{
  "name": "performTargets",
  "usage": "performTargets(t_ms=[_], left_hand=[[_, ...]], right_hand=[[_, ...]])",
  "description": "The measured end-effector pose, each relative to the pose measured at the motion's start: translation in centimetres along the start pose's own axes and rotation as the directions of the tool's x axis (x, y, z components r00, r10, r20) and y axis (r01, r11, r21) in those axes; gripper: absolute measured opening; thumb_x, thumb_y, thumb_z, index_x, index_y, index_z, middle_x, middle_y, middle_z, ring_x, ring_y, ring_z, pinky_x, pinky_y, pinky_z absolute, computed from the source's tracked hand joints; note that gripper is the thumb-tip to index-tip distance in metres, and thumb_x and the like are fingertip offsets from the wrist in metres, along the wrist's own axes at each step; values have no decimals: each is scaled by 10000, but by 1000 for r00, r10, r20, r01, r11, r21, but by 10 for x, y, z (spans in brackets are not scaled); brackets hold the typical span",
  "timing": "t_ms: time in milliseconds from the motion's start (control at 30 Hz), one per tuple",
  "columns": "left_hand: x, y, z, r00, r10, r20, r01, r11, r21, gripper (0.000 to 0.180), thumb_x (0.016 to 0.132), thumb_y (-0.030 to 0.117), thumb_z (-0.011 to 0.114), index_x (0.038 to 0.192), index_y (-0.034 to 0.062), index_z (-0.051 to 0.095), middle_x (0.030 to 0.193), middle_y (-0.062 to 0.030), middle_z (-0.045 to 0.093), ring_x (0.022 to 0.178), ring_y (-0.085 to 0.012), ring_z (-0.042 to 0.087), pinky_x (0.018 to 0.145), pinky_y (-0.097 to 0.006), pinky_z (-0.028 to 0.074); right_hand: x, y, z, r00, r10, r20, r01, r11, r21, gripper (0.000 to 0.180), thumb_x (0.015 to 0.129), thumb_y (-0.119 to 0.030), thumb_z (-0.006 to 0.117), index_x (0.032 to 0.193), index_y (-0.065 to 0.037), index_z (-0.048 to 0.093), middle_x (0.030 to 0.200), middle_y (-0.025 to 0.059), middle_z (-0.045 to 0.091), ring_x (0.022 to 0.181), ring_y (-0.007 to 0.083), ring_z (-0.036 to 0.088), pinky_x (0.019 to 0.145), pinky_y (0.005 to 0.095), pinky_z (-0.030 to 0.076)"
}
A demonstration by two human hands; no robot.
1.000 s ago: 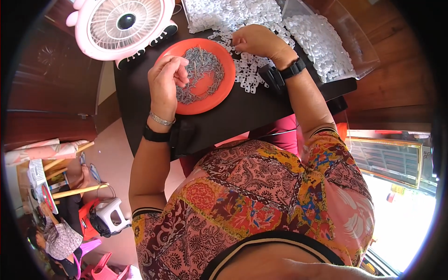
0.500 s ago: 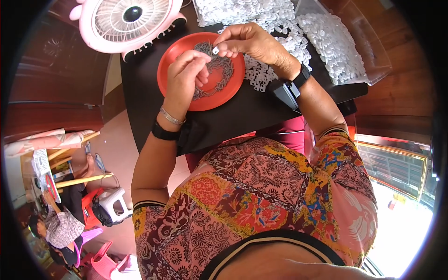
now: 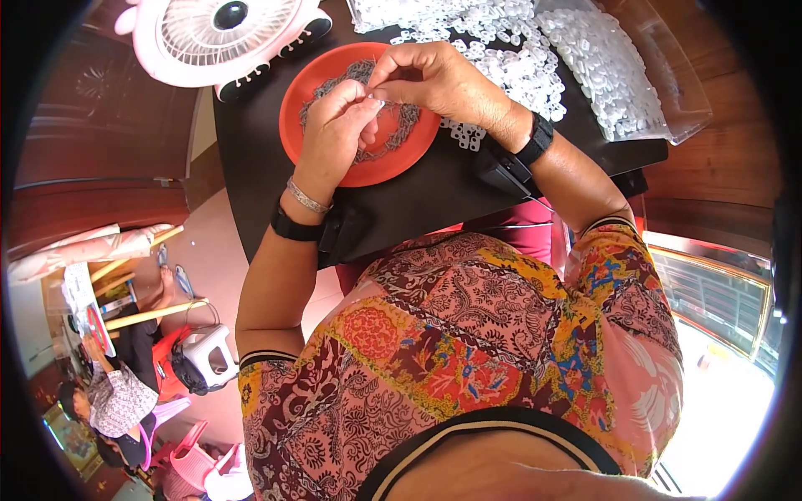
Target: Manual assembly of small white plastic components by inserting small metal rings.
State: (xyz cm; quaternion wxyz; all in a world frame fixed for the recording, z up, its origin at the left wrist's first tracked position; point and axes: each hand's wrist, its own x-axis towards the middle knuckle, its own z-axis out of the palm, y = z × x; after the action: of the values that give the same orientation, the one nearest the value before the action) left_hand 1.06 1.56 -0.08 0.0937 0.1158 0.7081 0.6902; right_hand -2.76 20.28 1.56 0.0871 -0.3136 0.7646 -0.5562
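Note:
My left hand (image 3: pixel 336 125) and my right hand (image 3: pixel 439 83) meet above a round red plate (image 3: pixel 376 175). A small white plastic piece (image 3: pixel 378 102) shows at the tips of my left thumb and forefinger, which pinch it. My right thumb and forefinger are pressed together right beside it; what they grip is hidden. In the plate lies a ring of thin grey pieces (image 3: pixel 407 125), too small to name. To the right of my right hand spread many small white plastic pieces (image 3: pixel 522 79) with holes in them.
A clear plastic bin (image 3: pixel 681 117) full of white pieces stands at the right of the black table (image 3: pixel 401 213). A pink-and-white fan (image 3: pixel 230 50) stands at the far left. Beyond the table, a person (image 3: pixel 125 401) sits at the lower left near a white stool (image 3: pixel 209 355).
My hands have come together above the plate. The white piece, at my right fingertips before, is now at my left thumb and forefinger. The whole view has shifted slightly.

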Motion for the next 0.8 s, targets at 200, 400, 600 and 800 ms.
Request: performTargets(t_ms=[200, 400, 600, 800], left_hand=[[0, 0, 1, 999, 14, -52, -8, 992, 122, 132, 869, 112, 553, 786, 8, 555, 631, -2, 530, 538, -58, 473, 486, -213, 390], [3, -1, -7, 994, 16, -106, -9, 997, 75, 127, 858, 104, 563, 780, 6, 579, 614, -4, 529, 519, -60, 467, 479, -209, 379], [1, 8, -8, 983, -23, -184, 30, 999, 35, 143, 883, 144, 533, 798, 41, 584, 642, 4, 541, 552, -70, 494, 518, -200, 379], [0, 5, -11, 982, 34, -188, -31, 999, 19, 140, 891, 146, 534, 818, 39, 586, 648, 1, 542, 558, -77, 501, 517, -203, 383]], right_hand=[[-1, 0, 2, 993, -119, -10, 117, 990, -82, 98, 845, -32, 659, 941, -17, 658, 888, 22, 664, 850, 87, 615, 781, 239, 503], [-1, -1, -4, 910, -407, 84, 379, 728, -571, 94, 758, -65, 651, 849, -91, 651, 794, 52, 632, 782, 262, 631, 678, 353, 515], [-3, 6, -1, 902, -319, 292, 427, 543, -723, 109, 715, -66, 684, 800, -76, 616, 806, 34, 572, 854, 225, 588, 685, 342, 513], [-1, 6, 7, 909, -267, 320, 411, 444, -796, 60, 723, -92, 633, 779, -79, 614, 821, 23, 566, 843, 210, 567, 684, 322, 507]])
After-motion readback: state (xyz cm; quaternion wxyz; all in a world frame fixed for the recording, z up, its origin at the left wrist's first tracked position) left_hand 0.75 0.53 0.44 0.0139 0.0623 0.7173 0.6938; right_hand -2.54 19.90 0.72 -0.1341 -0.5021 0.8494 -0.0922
